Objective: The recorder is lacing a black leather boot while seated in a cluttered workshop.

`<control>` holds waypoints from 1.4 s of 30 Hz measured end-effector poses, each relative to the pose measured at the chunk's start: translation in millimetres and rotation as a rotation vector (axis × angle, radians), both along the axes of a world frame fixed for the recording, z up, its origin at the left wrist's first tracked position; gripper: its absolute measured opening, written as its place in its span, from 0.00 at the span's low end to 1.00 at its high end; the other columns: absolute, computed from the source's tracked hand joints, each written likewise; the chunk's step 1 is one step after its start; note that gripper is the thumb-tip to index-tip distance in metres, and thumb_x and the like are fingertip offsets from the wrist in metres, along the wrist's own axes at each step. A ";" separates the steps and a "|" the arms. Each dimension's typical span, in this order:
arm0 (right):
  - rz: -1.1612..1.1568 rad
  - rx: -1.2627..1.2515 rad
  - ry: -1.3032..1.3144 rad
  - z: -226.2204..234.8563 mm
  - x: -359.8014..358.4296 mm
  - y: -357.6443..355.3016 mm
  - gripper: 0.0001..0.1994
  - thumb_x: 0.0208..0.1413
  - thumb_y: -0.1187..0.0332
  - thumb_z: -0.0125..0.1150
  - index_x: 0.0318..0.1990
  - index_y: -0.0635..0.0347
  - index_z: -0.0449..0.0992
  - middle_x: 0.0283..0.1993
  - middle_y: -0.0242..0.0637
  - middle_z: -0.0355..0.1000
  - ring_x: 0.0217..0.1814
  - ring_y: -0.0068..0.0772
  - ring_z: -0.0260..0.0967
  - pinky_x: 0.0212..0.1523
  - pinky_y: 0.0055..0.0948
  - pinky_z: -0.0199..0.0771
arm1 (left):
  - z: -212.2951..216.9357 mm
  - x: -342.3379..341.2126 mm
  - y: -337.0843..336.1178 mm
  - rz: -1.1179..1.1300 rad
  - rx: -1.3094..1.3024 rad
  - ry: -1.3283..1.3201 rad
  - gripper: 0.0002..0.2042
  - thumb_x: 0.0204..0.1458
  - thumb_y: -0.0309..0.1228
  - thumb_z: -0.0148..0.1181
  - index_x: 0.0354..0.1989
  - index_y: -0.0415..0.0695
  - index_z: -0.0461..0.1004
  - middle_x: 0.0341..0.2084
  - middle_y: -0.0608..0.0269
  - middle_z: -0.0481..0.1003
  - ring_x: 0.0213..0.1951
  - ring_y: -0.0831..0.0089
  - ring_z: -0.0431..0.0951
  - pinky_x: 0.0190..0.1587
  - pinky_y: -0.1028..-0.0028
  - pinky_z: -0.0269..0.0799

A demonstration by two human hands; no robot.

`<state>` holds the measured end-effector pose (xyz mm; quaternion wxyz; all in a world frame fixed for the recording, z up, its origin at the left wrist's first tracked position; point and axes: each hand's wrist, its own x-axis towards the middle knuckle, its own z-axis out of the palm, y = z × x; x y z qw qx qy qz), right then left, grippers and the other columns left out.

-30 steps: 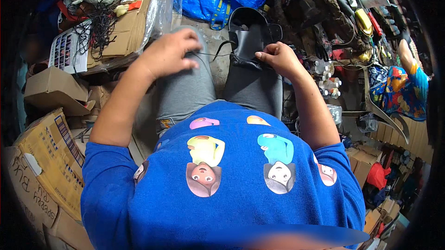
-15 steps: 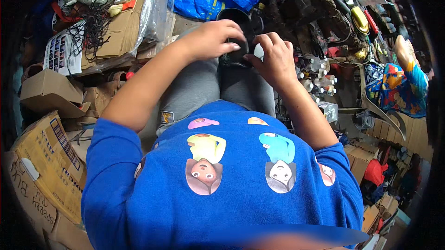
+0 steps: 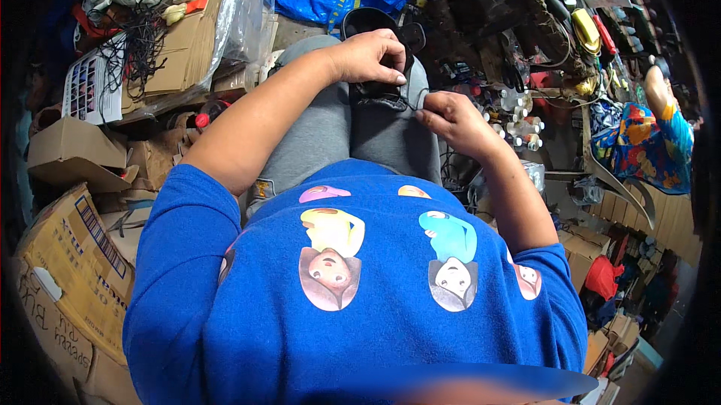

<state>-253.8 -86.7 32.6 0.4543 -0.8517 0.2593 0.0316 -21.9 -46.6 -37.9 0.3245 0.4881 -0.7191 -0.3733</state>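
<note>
Gripping a black shoe (image 3: 373,90) on my lap, amid cardboard boxes (image 3: 71,255).
My left hand (image 3: 368,56) closes over its top; my right hand (image 3: 451,116) pinches a thin black lace (image 3: 415,99) beside it.

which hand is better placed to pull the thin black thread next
Right. The right hand already pinches the thin black thread beside the dark leather shoe piece, while the left hand lies on top, holding that piece on the lap.

The black shoe upper (image 3: 375,90) looks like matt leather (slightly creased), resting on grey knit cloth trousers (image 3: 323,135); left of it, rough brown cardboard boxes (image 3: 75,255) and glossy clear plastic sheeting (image 3: 240,7).
</note>
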 end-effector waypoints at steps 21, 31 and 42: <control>0.000 -0.324 0.036 14.4 9.3 -5.6 0.15 0.43 0.75 0.60 0.41 0.53 0.80 0.30 0.40 0.66 0.32 0.39 0.69 0.35 0.34 0.70 | 20.5 12.5 -9.6 -0.163 0.245 0.048 0.10 0.42 0.32 0.64 0.34 0.44 0.80 0.32 0.60 0.73 0.41 0.67 0.72 0.46 0.70 0.66; 0.032 -0.396 0.019 14.8 15.8 -8.2 0.13 0.43 0.74 0.61 0.39 0.53 0.80 0.29 0.41 0.68 0.33 0.41 0.70 0.36 0.35 0.71 | 21.7 12.5 -15.4 -0.179 0.299 0.043 0.10 0.42 0.30 0.64 0.34 0.45 0.80 0.33 0.60 0.73 0.42 0.67 0.72 0.47 0.71 0.66; 0.102 -0.371 0.065 13.7 24.3 -16.3 0.15 0.40 0.75 0.62 0.39 0.52 0.80 0.29 0.40 0.69 0.30 0.38 0.71 0.33 0.33 0.71 | 19.4 11.5 -15.9 -0.179 0.286 0.021 0.09 0.42 0.32 0.65 0.34 0.47 0.81 0.31 0.63 0.70 0.40 0.69 0.70 0.47 0.73 0.64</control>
